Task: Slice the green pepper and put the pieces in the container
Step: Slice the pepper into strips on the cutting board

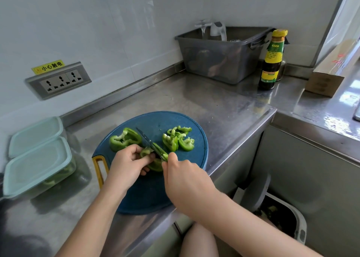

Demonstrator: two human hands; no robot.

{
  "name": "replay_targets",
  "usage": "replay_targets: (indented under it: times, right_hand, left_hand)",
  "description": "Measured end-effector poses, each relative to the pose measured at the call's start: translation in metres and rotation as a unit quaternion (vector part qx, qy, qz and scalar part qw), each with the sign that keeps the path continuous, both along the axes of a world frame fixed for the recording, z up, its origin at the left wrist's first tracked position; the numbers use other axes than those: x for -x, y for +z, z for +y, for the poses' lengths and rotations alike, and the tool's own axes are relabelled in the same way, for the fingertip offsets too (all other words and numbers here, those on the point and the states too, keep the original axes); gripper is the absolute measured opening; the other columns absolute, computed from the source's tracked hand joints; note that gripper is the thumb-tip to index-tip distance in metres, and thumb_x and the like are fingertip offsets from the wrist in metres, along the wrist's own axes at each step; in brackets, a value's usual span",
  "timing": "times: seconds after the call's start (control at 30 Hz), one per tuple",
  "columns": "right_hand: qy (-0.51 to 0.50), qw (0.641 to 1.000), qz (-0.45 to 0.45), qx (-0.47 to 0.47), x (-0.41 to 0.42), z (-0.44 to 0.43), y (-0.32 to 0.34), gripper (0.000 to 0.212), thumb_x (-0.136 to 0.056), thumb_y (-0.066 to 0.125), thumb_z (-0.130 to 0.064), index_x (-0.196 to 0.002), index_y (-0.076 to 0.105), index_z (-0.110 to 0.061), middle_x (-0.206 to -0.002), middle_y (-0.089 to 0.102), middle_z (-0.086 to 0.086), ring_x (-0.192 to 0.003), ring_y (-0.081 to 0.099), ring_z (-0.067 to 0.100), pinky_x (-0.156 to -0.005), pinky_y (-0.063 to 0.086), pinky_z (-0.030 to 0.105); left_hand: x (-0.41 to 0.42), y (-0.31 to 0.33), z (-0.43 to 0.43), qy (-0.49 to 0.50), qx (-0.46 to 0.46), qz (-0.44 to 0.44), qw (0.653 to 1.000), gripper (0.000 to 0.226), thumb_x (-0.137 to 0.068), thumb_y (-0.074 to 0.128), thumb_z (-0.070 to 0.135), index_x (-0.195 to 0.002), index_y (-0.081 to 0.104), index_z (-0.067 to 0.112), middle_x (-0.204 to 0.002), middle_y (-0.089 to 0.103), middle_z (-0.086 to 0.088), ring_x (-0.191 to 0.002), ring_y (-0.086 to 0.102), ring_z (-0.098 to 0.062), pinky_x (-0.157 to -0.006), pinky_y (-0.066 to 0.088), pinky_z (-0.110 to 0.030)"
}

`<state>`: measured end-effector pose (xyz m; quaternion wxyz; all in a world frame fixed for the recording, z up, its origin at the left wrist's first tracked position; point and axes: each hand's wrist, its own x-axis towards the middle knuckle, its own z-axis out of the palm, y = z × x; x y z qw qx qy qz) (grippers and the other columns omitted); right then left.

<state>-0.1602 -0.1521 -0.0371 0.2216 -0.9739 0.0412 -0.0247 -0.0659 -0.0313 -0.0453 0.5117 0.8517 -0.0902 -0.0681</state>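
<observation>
A steel counter fills the middle of the frame, running from the white wall at the upper left to a corner at the right. A grey tub sits far back at the upper centre with a dark sauce bottle just beside it on its right, both well apart from the work, probably pushed there to leave room. The round blue cutting board lies at the counter's front edge in the lower centre, its yellow handle pointing to the lower left. Two pale lidded containers stand at the left edge of the frame, near the board and within easy reach; the nearer one seems to hold green pieces already, though its lid blurs them. A bin stands open below the counter at the lower right, likely for scraps. On the board, a large uncut piece of green pepper lies towards the upper left, and a heap of slices towards the upper right, kept out of the blade's way. Between them, the left hand presses down a smaller pepper section, its fingers curled together on top, seemingly to steady it and stay behind the edge. The right hand is closed tight around the handle of a knife, whose dark blade runs up and to the left across that section, mid-cut by the look of it.
</observation>
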Motion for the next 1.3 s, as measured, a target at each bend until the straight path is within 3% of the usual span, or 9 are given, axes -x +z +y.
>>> replay_targets:
  times: [0.13,0.3,0.37,0.43,0.53,0.6,0.73,1.0,1.3]
  right_hand:
    - [-0.013,0.996,0.060,-0.065,-0.022,-0.007,0.014,0.023,-0.102,0.025,-0.028,-0.100,0.039,-0.010,-0.101,0.056,0.016,-0.094,0.056,0.036,-0.066,0.034,0.036]
    - [-0.030,0.991,0.092,-0.094,-0.036,-0.005,0.023,0.027,-0.101,0.028,-0.018,-0.115,0.044,-0.002,-0.111,0.051,0.018,-0.098,0.054,0.035,-0.070,0.043,0.037]
    - [-0.025,0.988,0.103,-0.112,-0.041,-0.009,0.028,0.024,-0.099,0.031,-0.009,-0.115,0.045,0.000,-0.103,0.048,0.015,-0.093,0.054,0.033,-0.050,0.040,0.034]
    - [-0.004,0.989,0.098,-0.106,-0.042,-0.018,0.027,0.019,-0.099,0.031,-0.010,-0.095,0.049,-0.007,-0.081,0.042,0.006,-0.075,0.051,0.030,-0.037,0.036,0.028]
    - [-0.026,0.982,0.057,-0.176,-0.029,-0.032,0.020,0.038,-0.102,0.024,-0.032,-0.068,0.033,-0.018,-0.070,0.040,0.003,-0.063,0.045,0.023,-0.049,0.037,0.030]
    - [-0.046,0.977,0.021,-0.209,-0.013,-0.033,0.012,0.039,-0.102,0.024,-0.038,-0.069,0.031,-0.018,-0.069,0.042,0.003,-0.060,0.040,0.019,-0.057,0.033,0.034]
    - [-0.025,0.984,-0.043,-0.171,0.019,-0.020,-0.003,0.035,-0.100,0.024,-0.041,-0.070,0.023,-0.022,-0.059,0.038,0.001,-0.059,0.037,0.026,-0.056,0.026,0.035]
    - [-0.005,0.986,-0.072,-0.149,0.028,-0.004,-0.007,0.033,-0.099,0.019,-0.044,-0.072,0.019,-0.025,-0.059,0.034,-0.001,-0.058,0.036,0.028,-0.052,0.023,0.037]
    - [0.007,0.997,-0.078,-0.025,0.030,0.003,-0.013,0.025,-0.101,0.016,-0.042,-0.089,0.021,-0.021,-0.057,0.033,-0.004,-0.045,0.028,0.018,-0.043,0.017,0.031]
  left_hand:
    - [0.002,0.000,0.001,-0.006,-0.010,-0.015,1.000,0.009,-0.082,0.070,0.011,-0.078,0.061,0.010,-0.067,0.068,-0.006,-0.056,0.059,-0.015,-0.052,0.046,-0.024]
    - [0.005,0.002,0.002,-0.025,-0.016,-0.009,1.000,0.007,-0.082,0.069,0.013,-0.083,0.065,0.008,-0.070,0.069,-0.010,-0.055,0.060,-0.014,-0.054,0.048,-0.026]
    - [0.006,0.002,0.002,-0.019,-0.004,-0.002,1.000,0.007,-0.081,0.070,0.013,-0.082,0.065,0.008,-0.066,0.069,-0.007,-0.050,0.059,-0.008,-0.050,0.048,-0.019]
    - [0.006,0.001,0.001,-0.008,0.007,0.005,1.000,0.009,-0.080,0.072,0.014,-0.080,0.066,0.007,-0.063,0.070,-0.005,-0.047,0.058,-0.006,-0.047,0.047,-0.015]
    - [0.003,0.000,0.001,-0.001,0.013,0.010,1.000,0.011,-0.081,0.070,0.014,-0.080,0.067,0.003,-0.059,0.070,-0.002,-0.049,0.061,-0.008,-0.047,0.049,-0.016]
    - [0.002,-0.001,0.001,-0.001,-0.001,0.002,1.000,0.012,-0.081,0.070,0.015,-0.080,0.068,0.004,-0.060,0.070,-0.003,-0.051,0.062,-0.009,-0.048,0.049,-0.017]
    - [0.001,-0.001,0.001,0.013,-0.023,-0.011,1.000,0.017,-0.079,0.073,0.018,-0.076,0.062,0.006,-0.059,0.067,-0.005,-0.043,0.058,-0.006,-0.044,0.046,-0.015]
    - [0.004,0.000,0.000,0.015,-0.021,0.000,1.000,0.018,-0.078,0.073,0.017,-0.072,0.059,0.008,-0.063,0.067,-0.007,-0.051,0.060,-0.011,-0.050,0.045,-0.022]
    - [-0.001,-0.003,0.000,0.024,-0.014,0.022,0.999,0.009,-0.083,0.066,0.007,-0.079,0.065,-0.002,-0.058,0.064,-0.005,-0.050,0.057,-0.013,-0.048,0.042,-0.023]
